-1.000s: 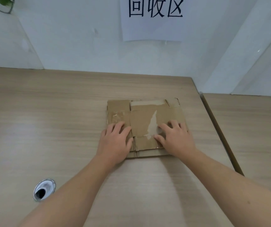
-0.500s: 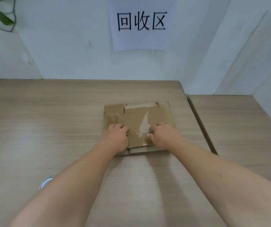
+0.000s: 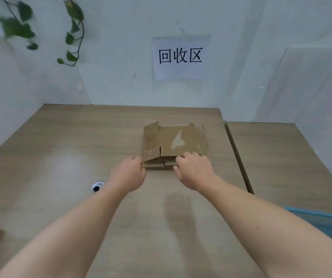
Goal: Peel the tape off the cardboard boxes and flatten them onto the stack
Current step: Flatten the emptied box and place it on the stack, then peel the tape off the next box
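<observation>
The cardboard stack (image 3: 178, 145) sits mid-frame on the worktop (image 3: 70, 157). A moment ago both palms pressed it flat. Now the left hand (image 3: 129, 174) and right hand (image 3: 194, 171) curl at its near edge (grip unclear). The top flap (image 3: 151, 140) has sprung up, so it likely needs pressing again.

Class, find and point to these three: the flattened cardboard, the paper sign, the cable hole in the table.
flattened cardboard (image 3: 189, 146): head view, top panel's brown face.
paper sign (image 3: 180, 55): head view, middle printed character.
cable hole (image 3: 96, 187): head view, its dark centre.
</observation>
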